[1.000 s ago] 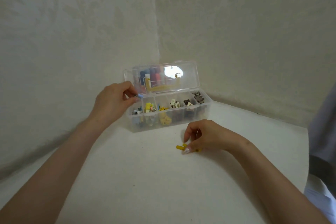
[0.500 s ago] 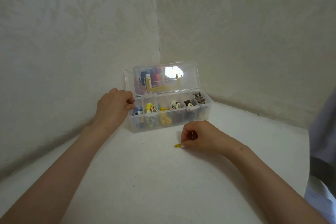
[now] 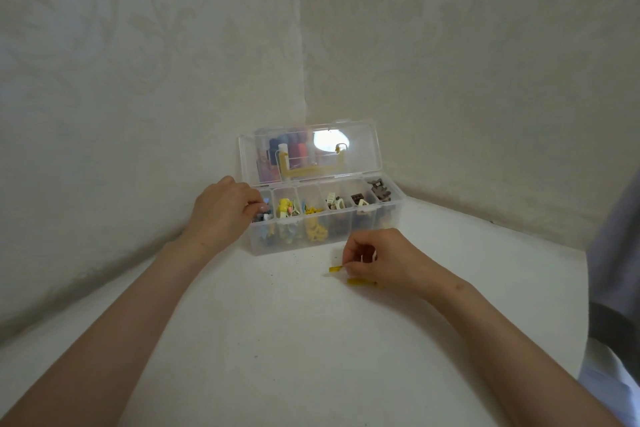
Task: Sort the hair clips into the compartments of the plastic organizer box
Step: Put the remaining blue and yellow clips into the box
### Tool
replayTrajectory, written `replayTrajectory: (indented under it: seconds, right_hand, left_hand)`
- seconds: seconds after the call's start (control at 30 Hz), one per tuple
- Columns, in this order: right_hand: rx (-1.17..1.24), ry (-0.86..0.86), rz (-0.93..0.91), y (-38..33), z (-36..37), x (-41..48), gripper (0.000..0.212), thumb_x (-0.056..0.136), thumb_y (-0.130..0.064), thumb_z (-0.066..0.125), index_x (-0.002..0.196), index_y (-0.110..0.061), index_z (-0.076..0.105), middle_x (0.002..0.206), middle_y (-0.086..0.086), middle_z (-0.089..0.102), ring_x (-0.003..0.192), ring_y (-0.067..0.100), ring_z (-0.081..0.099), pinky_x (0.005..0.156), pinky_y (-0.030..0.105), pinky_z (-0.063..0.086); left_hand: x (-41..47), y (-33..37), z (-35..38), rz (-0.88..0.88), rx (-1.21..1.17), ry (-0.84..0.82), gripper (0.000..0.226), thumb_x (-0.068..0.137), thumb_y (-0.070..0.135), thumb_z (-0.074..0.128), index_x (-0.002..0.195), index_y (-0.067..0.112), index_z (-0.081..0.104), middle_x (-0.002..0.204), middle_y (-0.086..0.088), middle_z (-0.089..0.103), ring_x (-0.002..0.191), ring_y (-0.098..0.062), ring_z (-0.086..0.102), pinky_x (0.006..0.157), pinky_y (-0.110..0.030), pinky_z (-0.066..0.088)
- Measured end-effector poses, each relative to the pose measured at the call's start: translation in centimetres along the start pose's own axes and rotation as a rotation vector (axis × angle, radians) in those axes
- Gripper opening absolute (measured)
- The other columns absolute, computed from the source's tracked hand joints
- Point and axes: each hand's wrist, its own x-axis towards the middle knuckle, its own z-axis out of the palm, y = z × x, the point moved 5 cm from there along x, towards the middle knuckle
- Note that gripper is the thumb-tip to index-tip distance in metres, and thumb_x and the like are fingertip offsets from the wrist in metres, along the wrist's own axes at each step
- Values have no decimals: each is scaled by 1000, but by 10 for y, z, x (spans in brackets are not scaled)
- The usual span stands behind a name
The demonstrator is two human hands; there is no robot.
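A clear plastic organizer box (image 3: 393, 218) stands open on the white table, its lid (image 3: 360, 135) upright against the wall corner. Its compartments hold small clips in blue, yellow, white and brown. My left hand (image 3: 221, 215) rests over the leftmost compartment, fingertips curled down among the blue clips; whether they grip anything is hidden. My right hand (image 3: 384, 258) is just in front of the box and pinches a small yellow hair clip (image 3: 335, 268) by one end, slightly above the table. Another yellow clip (image 3: 358, 282) lies on the table under that hand.
Patterned walls meet in a corner right behind the box. Coloured items and a yellow band show through the lid. A person's clothing (image 3: 616, 288) is at the right edge of the table (image 3: 294, 340).
My left hand has lowered from above the box's left end into the leftmost compartment. My right hand has pinched one yellow clip and lifted it slightly, uncovering a second one beneath.
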Motion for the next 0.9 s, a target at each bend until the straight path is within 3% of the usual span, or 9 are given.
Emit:
replayTrajectory:
  seconds: [0.1, 0.13, 0.23, 0.33, 0.5, 0.63, 0.8, 0.9]
  right_hand:
    - [106, 57, 45, 0, -4, 0, 10, 81, -7, 66, 79, -16, 65, 68, -10, 58, 56, -4, 51, 46, 13, 42]
    - [150, 87, 70, 2, -6, 0, 12, 82, -6, 66, 78, -18, 66, 66, -8, 59, 55, -3, 53, 43, 19, 45]
    - [269, 184, 71, 2, -13, 1, 24, 81, 1, 64, 76, -22, 66, 67, -1, 65, 58, 5, 61, 55, 34, 55]
    - [401, 223, 15, -2, -18, 0, 27, 80, 13, 59, 81, -13, 66, 75, 5, 67, 62, 5, 65, 61, 18, 52]
    - [530, 263, -3, -1, -22, 1, 19, 78, 14, 62, 85, -4, 64, 79, 10, 66, 68, 17, 66, 63, 21, 54]
    - [566, 254, -24, -3, -22, 1, 19, 77, 14, 63, 84, -4, 63, 77, 11, 66, 67, 18, 66, 62, 21, 53]
    - [565, 242, -43, -6, -22, 1, 20, 77, 11, 66, 86, -7, 64, 78, 7, 66, 70, 17, 65, 62, 21, 53]
    - [336, 229, -28, -4, -22, 1, 22, 75, 1, 72, 82, -19, 65, 78, -3, 67, 65, 7, 56, 61, 18, 48]
  left_hand:
    - [1, -4, 1, -8, -3, -42, 29, 93, 34, 48, 90, 16, 70, 91, -1, 66, 89, -22, 49, 67, -32, 38]
    - [1, -4, -2, -13, -28, -22, 26, 93, 32, 49, 92, 16, 69, 92, 0, 65, 89, -21, 49, 68, -32, 38]
    - [-1, 7, -18, 2, -112, 96, 16, 92, 27, 52, 95, 19, 65, 90, 7, 62, 87, -16, 49, 67, -28, 35]
    - [-3, 27, -28, 62, -230, 123, 9, 89, 28, 56, 93, 26, 64, 85, 15, 59, 79, -9, 50, 65, -24, 34]
    - [-13, 63, -18, 202, -392, -47, 8, 82, 30, 66, 86, 24, 66, 82, 14, 62, 74, -3, 51, 70, -24, 41]
    - [-23, 82, -5, 291, -413, -104, 8, 81, 33, 66, 85, 26, 64, 81, 15, 62, 75, -5, 50, 71, -29, 45]
    - [-27, 90, 0, 318, -444, -83, 12, 86, 30, 59, 82, 21, 65, 76, 13, 60, 71, -2, 47, 69, -27, 41]
    - [-22, 81, -7, 257, -441, -37, 11, 83, 32, 58, 78, 24, 65, 74, 15, 60, 71, -4, 49, 69, -29, 43]
